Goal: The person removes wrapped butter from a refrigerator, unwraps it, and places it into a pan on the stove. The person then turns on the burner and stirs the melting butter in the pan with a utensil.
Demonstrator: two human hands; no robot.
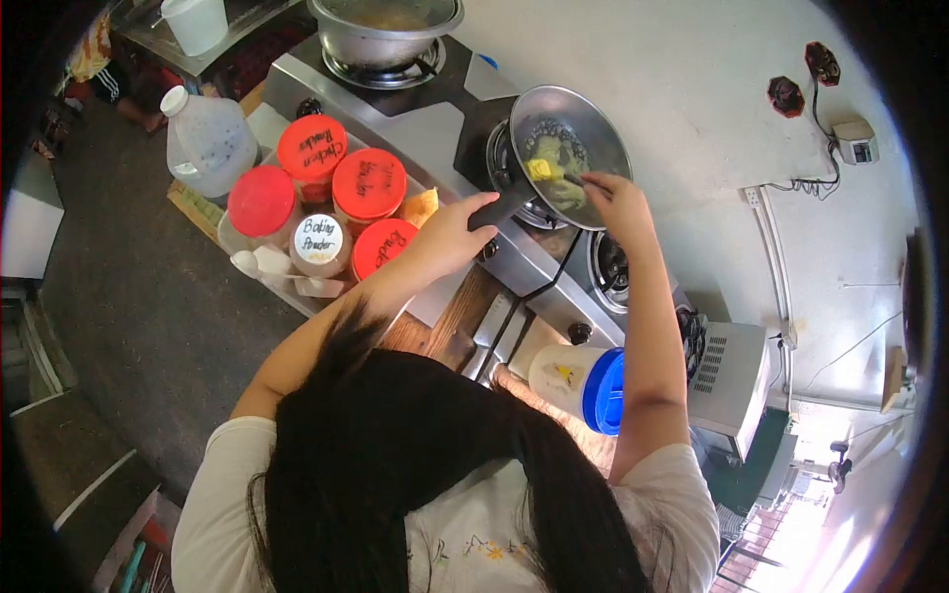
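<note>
A frying pan (605,124) with a dark handle (501,206) is tilted over a burner of the gas stove. My left hand (457,235) is closed around that handle. Inside the pan, a yellow lump that looks like butter (541,169) sits in bubbling, melted fat. My right hand (618,205) reaches over the pan's near right rim, its fingers pinching a slim utensil (573,180) whose dark end points at the lump. Most of the utensil is hidden by the fingers, so its kind cannot be made out.
A large metal pot (386,44) stands on the far left burner. Left of the stove, a tray holds red-lidded jars (370,185) and a baking powder jar (320,243), with a plastic jug (210,143) beside it. A blue-lidded tub (563,378) is below my right arm.
</note>
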